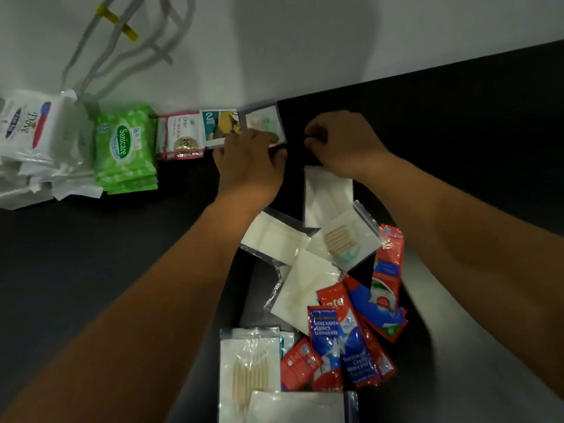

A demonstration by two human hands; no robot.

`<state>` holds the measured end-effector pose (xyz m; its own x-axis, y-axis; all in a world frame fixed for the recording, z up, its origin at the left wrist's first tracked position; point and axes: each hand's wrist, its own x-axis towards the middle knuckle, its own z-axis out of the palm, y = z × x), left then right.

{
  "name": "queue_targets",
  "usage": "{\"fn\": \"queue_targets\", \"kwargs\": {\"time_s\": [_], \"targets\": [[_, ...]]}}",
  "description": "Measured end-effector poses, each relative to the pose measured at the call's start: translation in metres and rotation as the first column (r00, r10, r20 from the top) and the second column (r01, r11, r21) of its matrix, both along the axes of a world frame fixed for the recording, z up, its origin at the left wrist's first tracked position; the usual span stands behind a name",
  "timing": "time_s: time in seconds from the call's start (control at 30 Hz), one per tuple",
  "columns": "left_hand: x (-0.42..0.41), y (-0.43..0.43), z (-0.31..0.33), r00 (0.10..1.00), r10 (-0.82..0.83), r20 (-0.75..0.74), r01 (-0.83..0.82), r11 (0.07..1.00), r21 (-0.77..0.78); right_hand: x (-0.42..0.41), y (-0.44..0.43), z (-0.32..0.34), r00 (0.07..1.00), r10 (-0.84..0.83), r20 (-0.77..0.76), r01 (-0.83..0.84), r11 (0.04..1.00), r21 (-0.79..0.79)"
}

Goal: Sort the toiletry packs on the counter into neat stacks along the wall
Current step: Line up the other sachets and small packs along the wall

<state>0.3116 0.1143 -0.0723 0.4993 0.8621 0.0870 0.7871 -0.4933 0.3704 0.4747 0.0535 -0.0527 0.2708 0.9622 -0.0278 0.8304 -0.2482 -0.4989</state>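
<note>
Stacks stand along the white wall: white Dove packs [27, 129], green Sanicare wipes [125, 148], pink Dove sachets [180, 135], teal and yellow sachets [218, 126], and a grey-edged clear pack [264, 119]. My left hand [248, 166] grips the near edge of that clear pack, fingers on top and thumb below. My right hand [338, 141] hovers just right of the pack with its fingers curled; nothing shows in them. Loose white packs with wooden sticks [341, 236] and red and blue toothpaste sachets [351, 337] lie in a heap near me.
The black counter [106, 239] runs left to right, with bare room to the right of the clear pack along the wall. White cables with yellow clips [116, 22] hang on the wall above the Dove packs. More clear packs [250, 370] lie at the near edge.
</note>
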Motion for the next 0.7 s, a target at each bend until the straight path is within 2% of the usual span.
{"fn": "queue_targets", "kwargs": {"time_s": [0.13, 0.27, 0.43, 0.57, 0.7], "targets": [[-0.010, -0.054, 0.000, 0.994, -0.100, 0.041, 0.105, 0.987, -0.120, 0.006, -0.056, 0.002, 0.998, -0.013, 0.065, 0.019, 0.995, -0.097], [-0.013, -0.100, -0.011, 0.986, -0.165, 0.033, 0.168, 0.969, -0.183, -0.002, -0.107, -0.009, 0.991, -0.136, 0.021, 0.137, 0.979, -0.149], [-0.010, -0.125, -0.022, 0.978, -0.204, -0.049, 0.194, 0.969, -0.150, -0.019, -0.139, -0.027, 0.976, -0.207, 0.070, 0.218, 0.939, -0.267], [-0.009, -0.126, -0.025, 0.977, -0.191, -0.091, 0.178, 0.975, -0.131, -0.021, -0.141, -0.037, 0.967, -0.246, 0.073, 0.256, 0.930, -0.263], [-0.003, -0.124, -0.022, 0.968, -0.211, -0.132, 0.192, 0.971, -0.146, -0.016, -0.134, -0.037, 0.966, -0.259, -0.013, 0.242, 0.918, -0.313]]}}
